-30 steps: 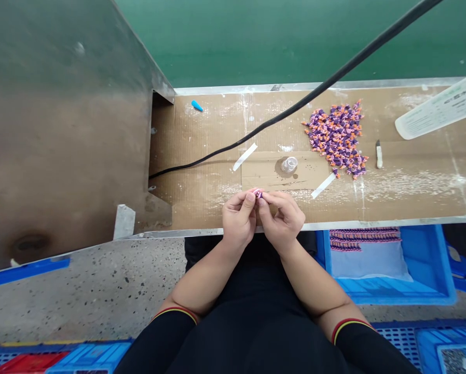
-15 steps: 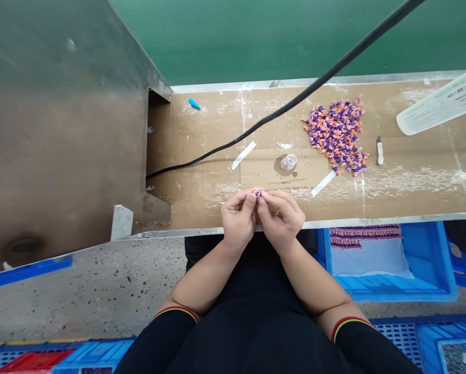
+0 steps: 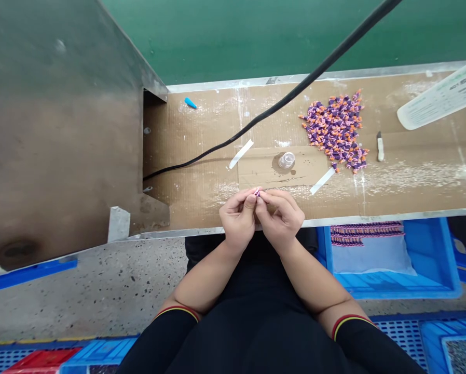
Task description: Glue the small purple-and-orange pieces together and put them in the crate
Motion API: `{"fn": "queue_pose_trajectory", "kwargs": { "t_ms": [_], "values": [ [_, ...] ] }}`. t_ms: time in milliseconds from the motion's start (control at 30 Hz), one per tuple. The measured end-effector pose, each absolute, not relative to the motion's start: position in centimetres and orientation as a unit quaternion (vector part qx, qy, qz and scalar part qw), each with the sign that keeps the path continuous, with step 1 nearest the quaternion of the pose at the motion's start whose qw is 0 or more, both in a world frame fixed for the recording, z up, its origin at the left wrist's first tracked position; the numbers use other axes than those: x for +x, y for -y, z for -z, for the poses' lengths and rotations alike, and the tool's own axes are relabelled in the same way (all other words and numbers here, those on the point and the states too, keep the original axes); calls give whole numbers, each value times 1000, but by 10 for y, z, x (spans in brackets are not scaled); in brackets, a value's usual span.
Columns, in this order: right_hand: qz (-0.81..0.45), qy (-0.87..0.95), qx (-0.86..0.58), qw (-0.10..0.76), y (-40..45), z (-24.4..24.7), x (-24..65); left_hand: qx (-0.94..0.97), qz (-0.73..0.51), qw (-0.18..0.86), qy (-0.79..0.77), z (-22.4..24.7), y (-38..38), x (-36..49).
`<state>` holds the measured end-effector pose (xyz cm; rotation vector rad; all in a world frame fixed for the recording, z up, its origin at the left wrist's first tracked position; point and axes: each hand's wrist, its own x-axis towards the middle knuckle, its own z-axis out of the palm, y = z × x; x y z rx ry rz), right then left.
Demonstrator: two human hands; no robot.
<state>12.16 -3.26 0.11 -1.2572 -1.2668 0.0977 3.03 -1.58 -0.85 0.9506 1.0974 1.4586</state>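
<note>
A tiny purple-and-pink piece (image 3: 257, 193) is pinched between the fingertips of both hands, over the near edge of the bench. My left hand (image 3: 238, 215) is closed on its left side, and my right hand (image 3: 280, 215) is closed on its right side. Fingers cover most of the piece, so its full shape is hidden. Just beyond the hands stands a small clear cup (image 3: 286, 160) on a damp patch of cardboard. Farther right lies a loose pile of small purple, pink and orange pieces (image 3: 334, 130) that look alike in colour.
A black cable (image 3: 252, 124) crosses above the cardboard-covered bench (image 3: 202, 197). To the right are a small knife (image 3: 380, 147) and a translucent bottle (image 3: 439, 98). A blue bin (image 3: 431, 259) below holds pieces in rows on a white sheet. A metal housing (image 3: 62, 156) fills the left.
The view has shifted slightly. Both hands keep nearly the same pose around the small piece, with only a slight movement of the fingertips.
</note>
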Motion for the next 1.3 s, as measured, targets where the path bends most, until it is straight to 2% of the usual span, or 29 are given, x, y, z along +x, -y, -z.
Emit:
{"fn": "queue_pose_trajectory", "kwargs": {
  "t_ms": [167, 400, 533, 733, 1300],
  "values": [
    [-49, 542, -555, 628, 33, -1, 122, 447, -619, 484, -427, 8, 15, 29],
    [-81, 523, -572, 627, 33, 2, 124, 461, -638, 496, -366, 11, 15, 27],
    [-78, 523, -583, 616, 33, 2, 124, 453, -639, 500, -369, 12, 16, 28],
    [-80, 514, -556, 648, 31, 1, 123, 438, -633, 519, -372, 11, 15, 28],
    [-82, 514, -575, 631, 32, 0, 121, 420, -642, 532, -359, 12, 14, 30]
  ]
}}
